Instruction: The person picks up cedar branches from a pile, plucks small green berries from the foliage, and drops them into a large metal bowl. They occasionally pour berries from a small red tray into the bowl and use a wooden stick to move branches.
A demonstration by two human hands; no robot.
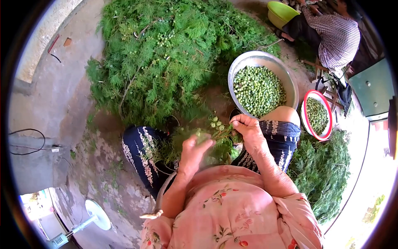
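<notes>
From here, the right hand (250, 130) has its grip pinched on a green sprig (224, 133) near the metal basin's rim (265, 59); the blurred left hand's (194, 155) I can't tell.

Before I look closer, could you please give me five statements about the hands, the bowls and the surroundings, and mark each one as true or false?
1. The right hand holds a green sprig. True.
2. The metal bowl has nothing in it. False: many small green pieces lie in it.
3. The bowl with the red rim is to the right of the metal bowl in the picture. True.
4. The left hand is inside the bowl with the red rim. False: it is close to the sprig, in front of the body.
5. The other person is at the lower left of the picture. False: that person is at the upper right.
</notes>
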